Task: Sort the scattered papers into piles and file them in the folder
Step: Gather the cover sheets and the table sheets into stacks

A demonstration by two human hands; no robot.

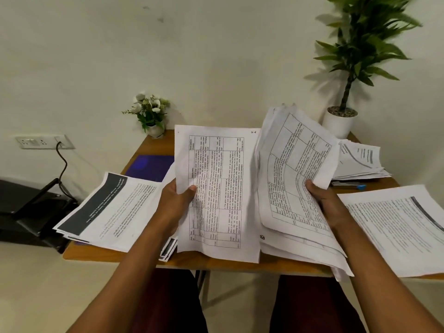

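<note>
grid-printed sheet (216, 188) and curled sheaf (295, 183) held above near edge. left pile (108, 207), right pile (398, 231) at side edges, third pile (362, 162) far-right corner. purple folder (149, 167) flat, far-left.

A wooden table (216, 263) bears paper piles (113, 207), a blue folder (150, 167), flowers (150, 114) and a potted plant (340, 123).

Soft, even light; faint wall shadows; blurred, bowed frame edges.

hands: 2 counted, left hand (178, 199), right hand (324, 200)
paper piles (115, 207) laid down: 3
single sheet (216, 188) held: 1
bundle (295, 174) held: 1
folder (150, 167): 1
potted plants (340, 123): 2
</note>
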